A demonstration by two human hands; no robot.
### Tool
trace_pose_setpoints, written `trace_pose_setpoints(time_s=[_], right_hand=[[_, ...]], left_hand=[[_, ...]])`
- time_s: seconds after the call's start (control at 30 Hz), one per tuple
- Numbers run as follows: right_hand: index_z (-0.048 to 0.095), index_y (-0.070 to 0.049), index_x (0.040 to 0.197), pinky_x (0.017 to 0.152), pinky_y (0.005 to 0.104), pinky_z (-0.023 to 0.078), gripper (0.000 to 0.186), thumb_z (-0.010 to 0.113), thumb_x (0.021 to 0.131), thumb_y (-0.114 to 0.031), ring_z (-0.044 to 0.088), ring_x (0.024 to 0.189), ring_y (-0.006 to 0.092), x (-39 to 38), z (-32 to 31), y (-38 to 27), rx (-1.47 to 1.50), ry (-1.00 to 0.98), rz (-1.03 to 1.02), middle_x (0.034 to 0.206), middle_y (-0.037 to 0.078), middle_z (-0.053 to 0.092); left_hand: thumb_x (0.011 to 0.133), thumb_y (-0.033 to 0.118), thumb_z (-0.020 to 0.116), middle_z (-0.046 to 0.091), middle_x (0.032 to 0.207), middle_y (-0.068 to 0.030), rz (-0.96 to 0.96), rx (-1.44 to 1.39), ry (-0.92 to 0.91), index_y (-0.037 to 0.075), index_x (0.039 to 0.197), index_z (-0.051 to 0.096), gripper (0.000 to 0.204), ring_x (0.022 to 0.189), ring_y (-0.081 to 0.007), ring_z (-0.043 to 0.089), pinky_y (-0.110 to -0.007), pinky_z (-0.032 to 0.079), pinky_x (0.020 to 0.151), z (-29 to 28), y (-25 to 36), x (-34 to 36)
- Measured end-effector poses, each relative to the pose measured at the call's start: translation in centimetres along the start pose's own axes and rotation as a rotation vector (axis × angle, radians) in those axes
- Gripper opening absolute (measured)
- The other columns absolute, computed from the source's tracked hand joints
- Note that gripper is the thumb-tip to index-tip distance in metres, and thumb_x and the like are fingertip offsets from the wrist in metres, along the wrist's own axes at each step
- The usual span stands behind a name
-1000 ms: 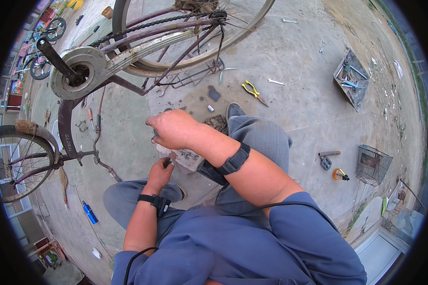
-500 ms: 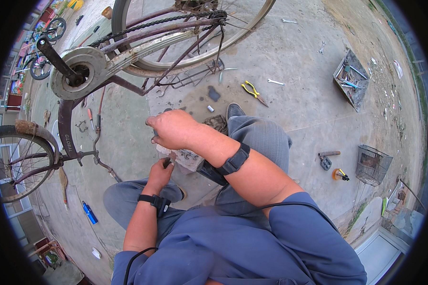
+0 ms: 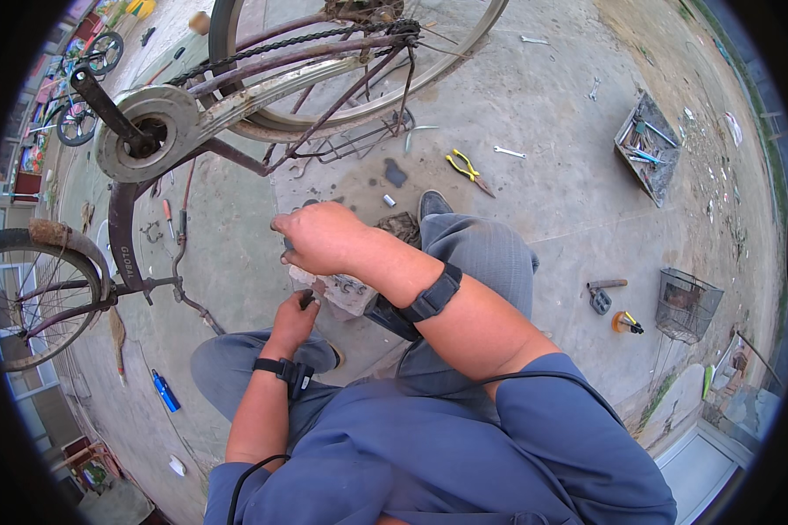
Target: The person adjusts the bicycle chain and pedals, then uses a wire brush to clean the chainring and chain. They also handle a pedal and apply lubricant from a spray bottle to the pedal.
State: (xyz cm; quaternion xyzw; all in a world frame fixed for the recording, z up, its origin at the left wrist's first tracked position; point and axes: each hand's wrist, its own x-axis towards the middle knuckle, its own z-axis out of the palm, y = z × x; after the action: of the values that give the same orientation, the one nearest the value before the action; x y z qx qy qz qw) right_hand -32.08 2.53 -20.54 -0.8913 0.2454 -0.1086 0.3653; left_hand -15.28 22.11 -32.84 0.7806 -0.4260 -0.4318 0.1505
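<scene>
My right hand [image 3: 322, 238] is closed above a rough stone block [image 3: 348, 296] between my knees. Its fingers curl around something grey that I cannot make out. Lower and to the left, my left hand [image 3: 296, 322] is also closed, beside the block's near left side. Its fingertips look dark, and whatever they pinch is hidden or too small to name. Small metal pieces seem to lie on top of the block, partly covered by my right forearm. A crumpled brown cloth [image 3: 400, 227] and a small silver cylinder [image 3: 389, 200] lie just beyond.
An upturned bicycle [image 3: 236, 109] fills the far left. Yellow-handled pliers [image 3: 470, 172] and a wrench [image 3: 510, 152] lie beyond my right foot. Further right are a metal tool tray [image 3: 626, 144], a wire basket [image 3: 687, 304] and a pedal [image 3: 599, 300]. A blue canister [image 3: 165, 391] lies left.
</scene>
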Motion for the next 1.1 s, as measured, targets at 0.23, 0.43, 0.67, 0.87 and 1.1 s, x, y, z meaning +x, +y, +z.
trace_pose_setpoints(time_s=[0.23,0.43,0.67,0.87,1.1], right_hand=[[0.065,-0.005,0.114,0.076,0.0513,0.056,0.041,0.077,0.083,-0.029,0.070,0.090,0.0403,0.00,0.00,0.02,-0.013,-0.006,0.000,0.092,0.019,0.073],[0.064,-0.005,0.113,0.076,0.0511,0.056,0.040,0.077,0.083,-0.029,0.070,0.090,0.0400,0.00,-0.02,0.00,-0.014,-0.011,0.009,0.092,0.018,0.073],[0.064,-0.005,0.113,0.076,0.0512,0.056,0.040,0.076,0.083,-0.029,0.070,0.090,0.0399,0.06,-0.01,0.07,-0.009,-0.003,0.000,0.090,0.018,0.073],[0.065,-0.005,0.113,0.075,0.0513,0.056,0.039,0.076,0.083,-0.028,0.070,0.090,0.0399,0.07,0.09,0.09,-0.007,0.002,0.002,0.091,0.018,0.073],[0.065,-0.005,0.114,0.076,0.0510,0.056,0.039,0.076,0.084,-0.028,0.070,0.090,0.0397,0.10,0.06,0.10,-0.007,-0.003,0.002,0.092,0.018,0.073]], left_hand=[[0.095,0.021,0.066,0.069,0.121,-0.0285,-0.002,0.002,-0.006,-0.010,0.129,0.061,0.046,0.114,-0.0353,0.069,-0.039,0.053,0.099,-0.12,0.13,-0.04],[0.095,0.021,0.066,0.069,0.120,-0.0282,0.000,0.003,-0.005,-0.010,0.129,0.061,0.046,0.113,-0.0349,0.069,-0.039,0.053,0.098,0.06,-0.13,0.08],[0.095,0.021,0.066,0.070,0.119,-0.0281,-0.019,-0.028,-0.005,-0.010,0.128,0.061,0.045,0.112,-0.0348,0.069,-0.038,0.053,0.097,0.23,0.19,0.03],[0.095,0.021,0.065,0.070,0.118,-0.0285,-0.011,-0.015,0.000,-0.010,0.128,0.061,0.045,0.111,-0.0351,0.069,-0.039,0.053,0.097,0.30,0.50,-0.04],[0.095,0.021,0.066,0.070,0.117,-0.0283,0.021,0.002,0.009,-0.010,0.127,0.062,0.045,0.110,-0.0353,0.070,-0.039,0.054,0.096,0.54,0.05,0.10]])
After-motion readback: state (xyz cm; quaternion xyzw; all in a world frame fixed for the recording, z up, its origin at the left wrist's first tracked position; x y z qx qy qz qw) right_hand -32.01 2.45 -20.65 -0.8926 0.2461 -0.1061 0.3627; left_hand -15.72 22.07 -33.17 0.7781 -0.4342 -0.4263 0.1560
